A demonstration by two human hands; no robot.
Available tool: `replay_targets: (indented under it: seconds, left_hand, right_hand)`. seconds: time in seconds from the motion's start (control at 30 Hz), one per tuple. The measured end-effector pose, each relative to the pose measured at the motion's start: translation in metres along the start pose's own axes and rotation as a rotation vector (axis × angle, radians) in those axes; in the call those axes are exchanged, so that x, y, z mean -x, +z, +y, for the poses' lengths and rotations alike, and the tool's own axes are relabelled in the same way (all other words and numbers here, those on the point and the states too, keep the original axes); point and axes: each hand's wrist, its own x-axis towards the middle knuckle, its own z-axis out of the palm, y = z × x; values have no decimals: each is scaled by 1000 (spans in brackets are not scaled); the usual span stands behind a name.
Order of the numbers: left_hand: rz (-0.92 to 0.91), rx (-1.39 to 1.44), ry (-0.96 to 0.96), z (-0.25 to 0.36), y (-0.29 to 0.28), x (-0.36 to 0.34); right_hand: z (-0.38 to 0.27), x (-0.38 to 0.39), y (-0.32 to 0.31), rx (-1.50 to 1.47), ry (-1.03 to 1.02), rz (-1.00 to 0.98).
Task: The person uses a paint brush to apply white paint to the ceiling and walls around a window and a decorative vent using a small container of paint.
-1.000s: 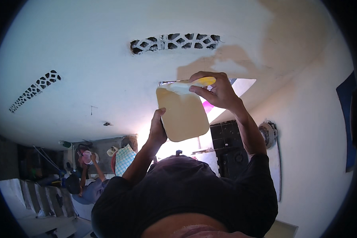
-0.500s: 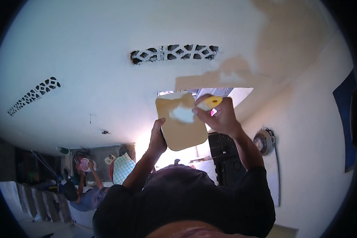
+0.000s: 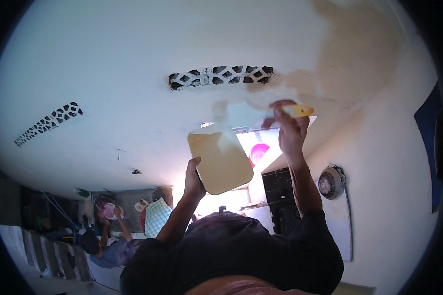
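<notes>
My left hand (image 3: 194, 182) grips the side of a cream container (image 3: 226, 169) with rounded corners, held up in front of the wall. A shadow falls across its upper part. In my right hand (image 3: 291, 125) is a wide paintbrush (image 3: 304, 111), its yellow handle end sticking out to the right. The pale brush head, smeared by motion, is above the container's upper edge, against the white wall (image 3: 133, 64).
Decorative vent blocks (image 3: 221, 77) pierce the wall above. A bright opening with a pink round tub (image 3: 259, 153) lies behind my hands. A blackened pan (image 3: 331, 182) hangs at right. Lower left, another person (image 3: 115, 250) handles a pinkish bowl (image 3: 114, 211) near a checkered cloth (image 3: 157, 216).
My right hand has carried the paintbrush up and to the right, off the container and over to the wall. The container has shifted slightly left and down in my left hand.
</notes>
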Motion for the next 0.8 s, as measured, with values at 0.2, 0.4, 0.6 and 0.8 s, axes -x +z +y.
replay_targets:
  seconds: [0.2,0.4,0.6,0.8]
  left_hand:
    - [98,-3,19,12,-1,12]
    - [193,-77,56,26,-8,17]
    - [103,-179,116,30,-27,19]
    - [223,-168,112,46,-12,35]
  right_hand:
    - [72,-68,33,-106,-212,112]
    - [105,-82,5,36,-341,348]
    - [92,-74,-76,364,-515,712]
    - [138,-57,29,600,-640,504]
